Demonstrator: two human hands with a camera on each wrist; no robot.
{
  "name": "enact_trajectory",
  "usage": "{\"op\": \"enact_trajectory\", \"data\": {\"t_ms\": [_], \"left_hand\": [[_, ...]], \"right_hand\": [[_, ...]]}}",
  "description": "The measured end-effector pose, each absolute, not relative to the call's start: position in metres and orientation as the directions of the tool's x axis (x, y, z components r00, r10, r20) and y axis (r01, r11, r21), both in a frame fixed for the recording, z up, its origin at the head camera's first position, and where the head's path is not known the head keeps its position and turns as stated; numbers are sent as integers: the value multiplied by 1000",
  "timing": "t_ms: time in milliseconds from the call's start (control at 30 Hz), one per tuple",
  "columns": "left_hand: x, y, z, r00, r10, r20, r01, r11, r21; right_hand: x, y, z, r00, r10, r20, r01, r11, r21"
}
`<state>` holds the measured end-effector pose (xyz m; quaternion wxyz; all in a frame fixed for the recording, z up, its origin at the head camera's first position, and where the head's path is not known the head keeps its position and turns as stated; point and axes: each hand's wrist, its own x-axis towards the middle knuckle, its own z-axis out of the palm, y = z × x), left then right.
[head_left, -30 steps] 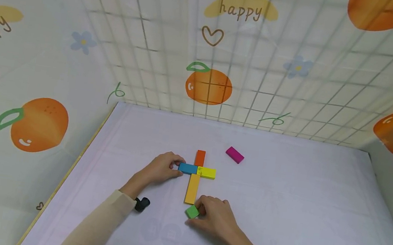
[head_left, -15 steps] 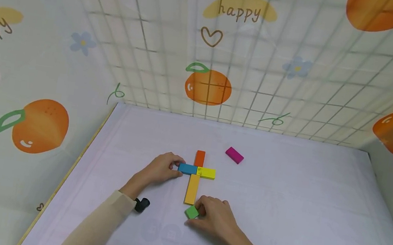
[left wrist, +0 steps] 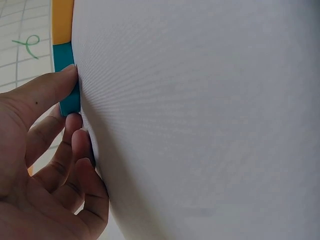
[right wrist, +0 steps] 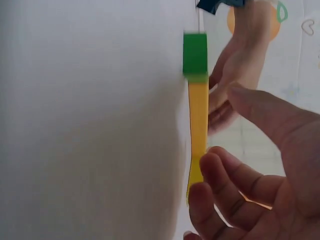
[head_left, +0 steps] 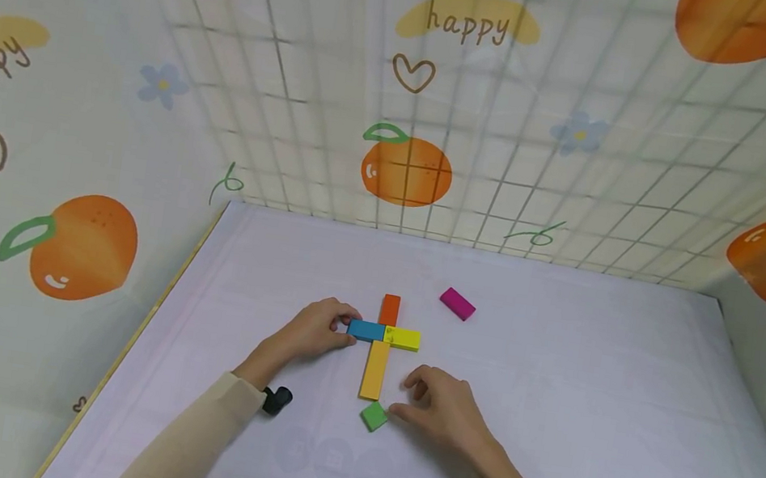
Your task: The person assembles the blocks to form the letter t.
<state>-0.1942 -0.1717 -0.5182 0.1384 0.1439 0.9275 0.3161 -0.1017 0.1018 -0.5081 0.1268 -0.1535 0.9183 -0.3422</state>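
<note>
My left hand (head_left: 315, 329) pinches the left end of a blue block (head_left: 367, 331), its thumb on the near side in the left wrist view. That block meets a yellow block (head_left: 402, 339) on its right. An orange-red block (head_left: 390, 310) lies above the joint and a long amber block (head_left: 374, 370) below it, so the four form a cross. A small green block (head_left: 374, 416) sits turned cornerwise at the foot of the amber one. My right hand (head_left: 443, 411) hovers just right of the green block, thumb and fingers apart, holding nothing.
A magenta block (head_left: 458, 303) lies apart at the upper right of the cross. The white tabletop (head_left: 588, 399) ends at a printed backdrop (head_left: 292, 153) behind and a side panel on the left. Black wrist cameras (head_left: 277, 400) sit beneath both wrists.
My right hand has let go of the green block and drawn back up and to the right, its fingers parting. The left hand and the blocks stay in place.
</note>
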Motion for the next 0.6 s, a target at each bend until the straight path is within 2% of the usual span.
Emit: {"op": "enact_trajectory", "data": {"t_ms": [233,600], "left_hand": [[-194,-172,-519,-920,352,-171,173,757,630],[-193,-172,-518,-921,353,-166,178,759,626]], "right_hand": [[-117,119,-506,-955,-286,-78,-154,704,-693],[-150,152,-504,-973,-229,39,-189,683,-706]]}}
